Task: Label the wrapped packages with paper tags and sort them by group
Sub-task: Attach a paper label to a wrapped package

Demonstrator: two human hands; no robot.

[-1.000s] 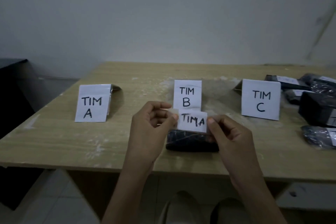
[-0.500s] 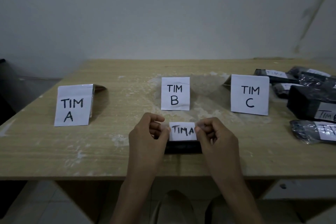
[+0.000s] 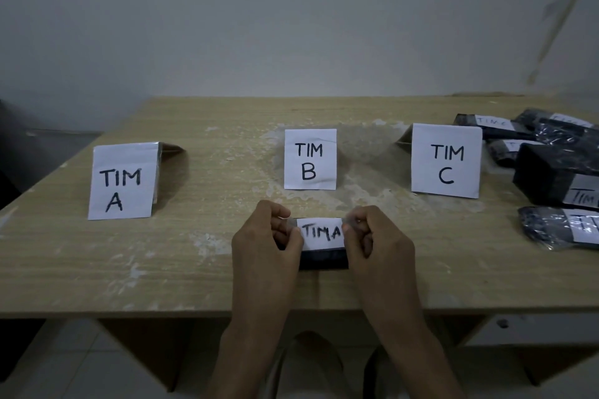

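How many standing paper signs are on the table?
3. The TIM A sign stands at the left, the TIM B sign in the middle behind the hands, and the TIM C sign at the right beside the packages.

A dim, bare room used as a sorting station: a worn wooden table (image 3: 162, 269) against a plain white wall (image 3: 291, 26), with three standing paper signs, TIM A (image 3: 121, 183), TIM B (image 3: 310, 159), TIM C (image 3: 446, 160).

We see the tag (image 3: 322, 233) lowered since a second ago: then it was lifted clear above the package (image 3: 324, 258), now it lies against its top, pinched between the left hand (image 3: 264, 244) and right hand (image 3: 379, 244).
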